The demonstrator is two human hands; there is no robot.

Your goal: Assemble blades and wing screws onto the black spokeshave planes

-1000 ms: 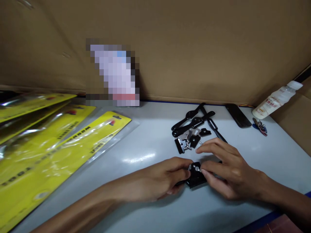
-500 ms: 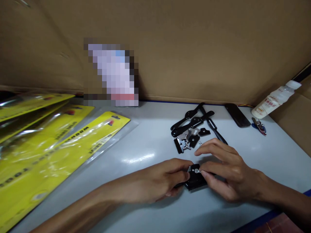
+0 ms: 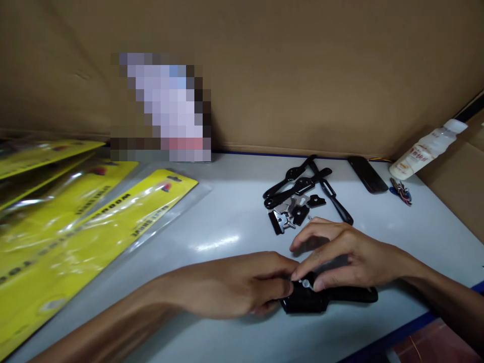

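My left hand (image 3: pixel 242 282) grips a black spokeshave (image 3: pixel 304 301) by its left side, thumb on top and fingers curled around it. That handle is hidden in the hand; the right handle sticks out uncovered. A silver wing screw (image 3: pixel 306 283) stands on the middle of the body. My right hand (image 3: pixel 344 252) has thumb and index finger closed around this screw, its other fingers raised. Beyond the hands lie more black spokeshave bodies (image 3: pixel 298 189), several loose black plates (image 3: pixel 301 215), and a metal blade piece (image 3: pixel 278 222) with small screws.
Yellow cards in clear plastic packaging (image 3: pixel 124 222) are stacked at the left. A dark phone (image 3: pixel 367 174), a bottle (image 3: pixel 427 150) and keys (image 3: pixel 401 191) lie at the back right. A cardboard wall (image 3: pixel 302 75) bounds the table, with a pixelated object (image 3: pixel 166 111) against it.
The spokeshave has tilted and come slightly nearer, so its right handle now shows. My right hand's index finger has moved to the far left side of the wing screw.
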